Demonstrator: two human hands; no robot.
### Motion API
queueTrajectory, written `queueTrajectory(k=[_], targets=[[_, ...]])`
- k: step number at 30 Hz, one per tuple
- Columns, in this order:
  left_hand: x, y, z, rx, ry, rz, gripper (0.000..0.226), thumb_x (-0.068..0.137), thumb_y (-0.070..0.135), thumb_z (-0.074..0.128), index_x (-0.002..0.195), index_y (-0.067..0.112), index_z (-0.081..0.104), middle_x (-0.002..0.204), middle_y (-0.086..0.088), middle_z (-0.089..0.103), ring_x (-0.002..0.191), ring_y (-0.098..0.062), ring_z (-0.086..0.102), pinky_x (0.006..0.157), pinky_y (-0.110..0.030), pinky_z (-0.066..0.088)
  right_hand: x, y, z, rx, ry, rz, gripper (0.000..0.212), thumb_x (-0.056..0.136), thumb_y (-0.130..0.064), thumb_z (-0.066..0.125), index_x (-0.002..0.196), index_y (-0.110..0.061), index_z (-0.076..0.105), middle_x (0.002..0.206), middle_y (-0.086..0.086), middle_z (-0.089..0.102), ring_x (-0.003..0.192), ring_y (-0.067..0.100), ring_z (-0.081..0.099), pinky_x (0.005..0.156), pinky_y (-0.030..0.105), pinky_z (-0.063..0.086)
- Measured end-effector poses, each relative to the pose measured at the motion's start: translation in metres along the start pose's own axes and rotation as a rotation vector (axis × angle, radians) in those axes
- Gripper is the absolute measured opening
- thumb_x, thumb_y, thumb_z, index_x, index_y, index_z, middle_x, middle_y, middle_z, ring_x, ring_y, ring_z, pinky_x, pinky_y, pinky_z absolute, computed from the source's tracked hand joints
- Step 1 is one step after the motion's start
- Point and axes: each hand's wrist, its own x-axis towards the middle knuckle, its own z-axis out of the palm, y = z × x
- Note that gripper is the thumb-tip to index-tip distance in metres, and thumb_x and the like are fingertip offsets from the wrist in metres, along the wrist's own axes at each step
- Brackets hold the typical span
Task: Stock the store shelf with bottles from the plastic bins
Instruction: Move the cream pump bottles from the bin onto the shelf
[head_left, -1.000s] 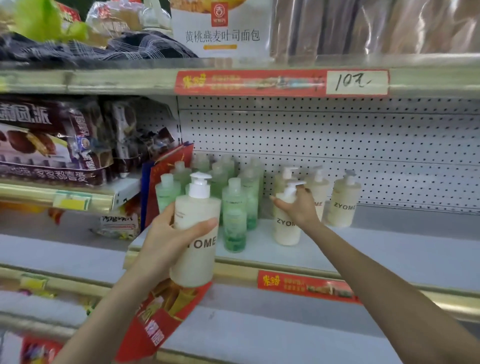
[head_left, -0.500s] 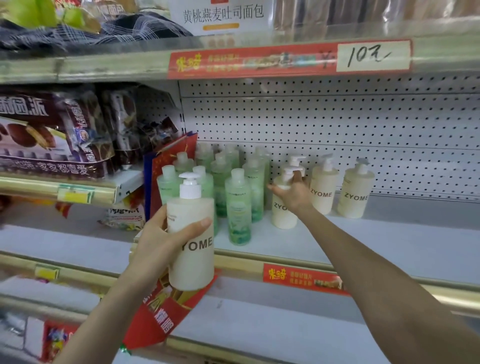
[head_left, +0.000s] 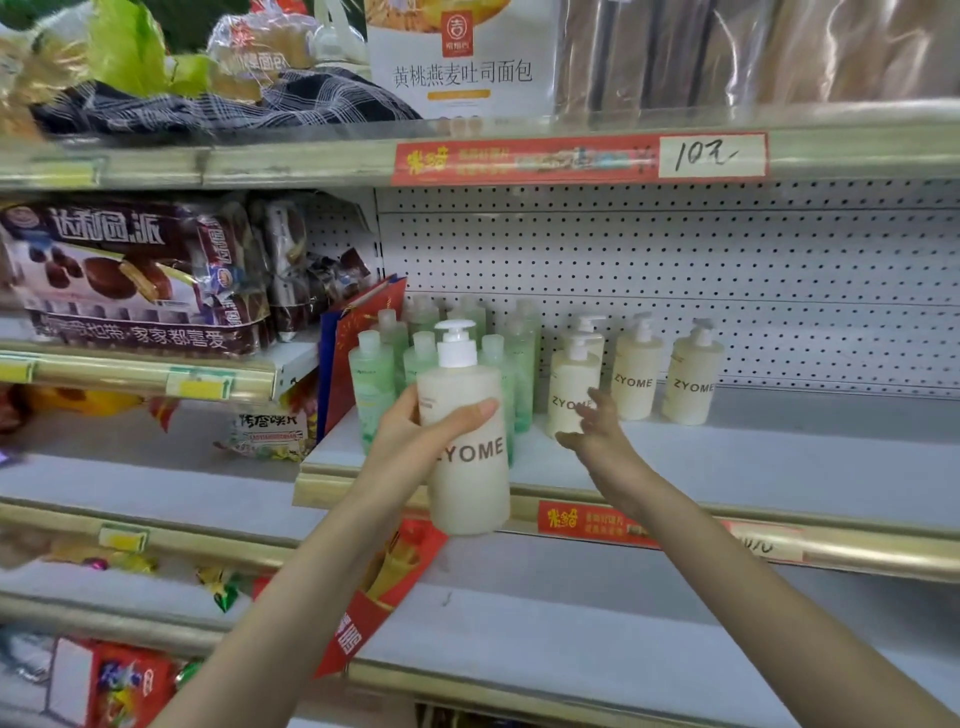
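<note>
While the right hand hangs open just before the shelved cream bottles, a cream cylindrical plastic pump bottle, judged heavy and smooth, is gripped mid-body by the left hand.

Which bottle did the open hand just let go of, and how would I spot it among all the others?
Find the middle shelf backed by white pegboard. Right of the green bottles stand cream pump bottles marked ZYOME. The one you want is the front cream bottle, nearest the shelf edge, directly before the open right hand; the others stand further back or are held in the left hand.
</note>
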Motion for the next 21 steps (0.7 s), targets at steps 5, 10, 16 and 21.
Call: queueTrajectory(k=[5,10,16,21], targets=[[-0.008,0.001,0.018,-0.100,-0.068,0.000,0.045,0.064,0.035,0.074,0.106,0.025,0.061,0.098,0.009,0.072,0.078,-0.001,0.068,0.058,-0.014,0.047,-0.054,-0.031,-0.005,0.101,-0.184,-0.057,0.066,0.079,-0.067,0.052,0.132,-0.027,0.043,0.131,-0.011,0.052,0.129,0.008,0.043,0.102,0.033,0.041],[-0.015,0.005,0.035,-0.073,-0.179,0.023,0.058,0.058,0.035,0.081,0.111,0.019,0.062,0.100,0.002,0.073,0.090,-0.013,0.069,0.074,-0.026,0.053,-0.094,-0.039,-0.001,-0.093,-0.361,-0.110,0.077,0.072,-0.054,0.072,0.135,-0.027,0.039,0.128,-0.008,0.060,0.117,0.007,0.058,0.097,0.034,0.049],[-0.021,0.019,0.052,0.046,-0.335,0.130,0.035,0.071,0.020,0.078,0.102,0.022,0.061,0.090,0.007,0.072,0.081,-0.004,0.069,0.066,-0.017,0.053,-0.125,-0.044,0.001,-0.074,-0.204,-0.230,0.057,0.080,-0.026,0.073,0.129,-0.027,0.044,0.112,-0.006,0.067,0.101,0.004,0.064,0.071,0.018,0.052],[-0.022,0.018,0.062,0.164,-0.386,0.185,0.057,0.052,0.037,0.083,0.103,0.028,0.059,0.096,0.008,0.070,0.087,-0.006,0.067,0.077,-0.025,0.053,-0.133,-0.038,-0.005,-0.148,-0.127,-0.242,0.046,0.084,-0.022,0.070,0.124,-0.025,0.048,0.101,-0.008,0.068,0.091,0.000,0.064,0.065,0.020,0.053]])
